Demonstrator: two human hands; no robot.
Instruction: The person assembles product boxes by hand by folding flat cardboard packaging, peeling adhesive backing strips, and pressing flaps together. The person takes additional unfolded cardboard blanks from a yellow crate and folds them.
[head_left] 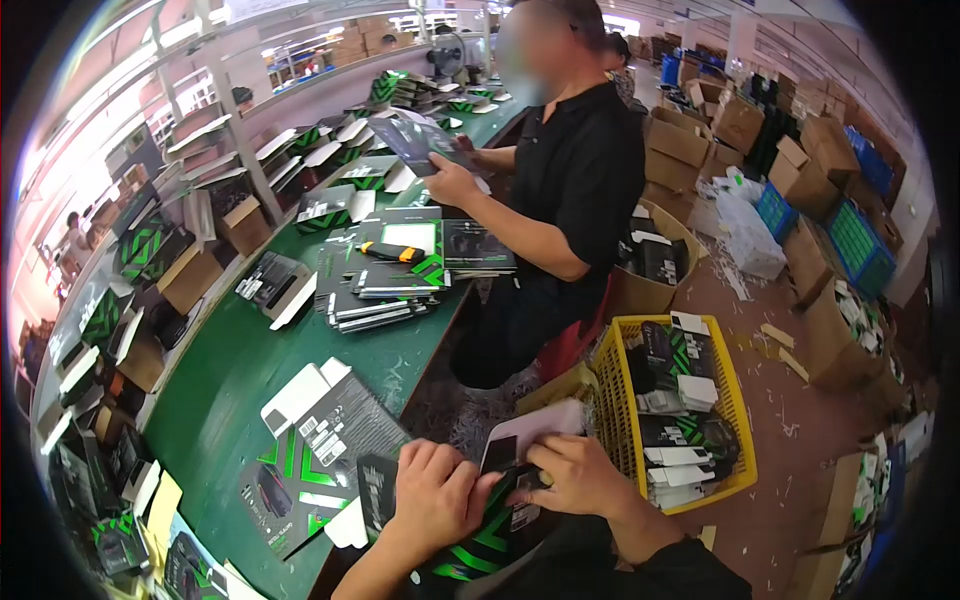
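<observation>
A black cardboard box [480, 553] with green chevrons is held low in front of me, close to my lap. My left hand [437, 492] grips its near left part with curled fingers. On the other side my right hand [577, 476] pinches the box edge just below a raised pale flap [540, 425]. The box's inside and my right fingertips are partly hidden. Beside my left hand, a flattened printed carton [350, 435] with green stripes and white flaps lies on the green table [235, 385].
To my right stands a yellow plastic basket [735, 420] holding several printed boxes. Ahead, a person [590, 170] in black handles a flat carton [415, 143]. A yellow-and-black cutter [391, 252] rests on stacked flat cartons [390, 312]. Brown cardboard boxes [672, 140] crowd the floor.
</observation>
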